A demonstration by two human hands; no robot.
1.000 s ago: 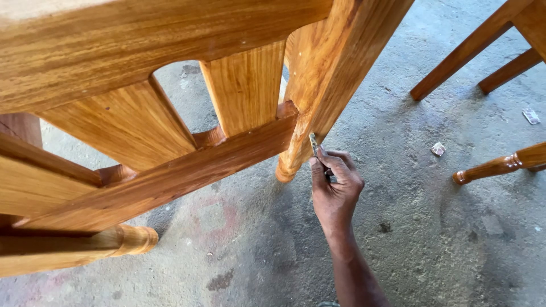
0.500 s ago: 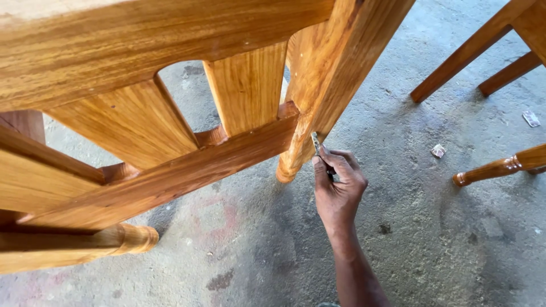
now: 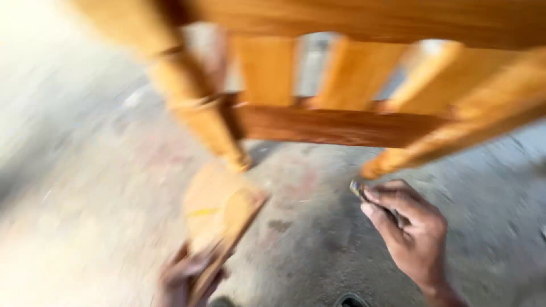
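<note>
The frame is badly motion-blurred. My right hand (image 3: 410, 230) is closed around a small dark tool (image 3: 359, 190), a narrow brush or pencil-like piece, just below the tip of an orange varnished wooden leg (image 3: 398, 159). My left hand (image 3: 181, 277) at the bottom edge grips a flat wooden piece (image 3: 219, 213) that stands tilted under a turned leg (image 3: 207, 122). Above both hands spans the wooden furniture frame (image 3: 341, 125), with vertical slats and a darker cross rail.
Grey concrete floor (image 3: 318, 244) with faint reddish stains lies under everything. A dark rounded shape (image 3: 350, 299) shows at the bottom edge, perhaps footwear. The left side of the floor is washed out by bright light.
The view has swung fast to the left, so the frame now appears from another angle. My left hand with the wooden piece has come into view. My right hand still holds the tool.
</note>
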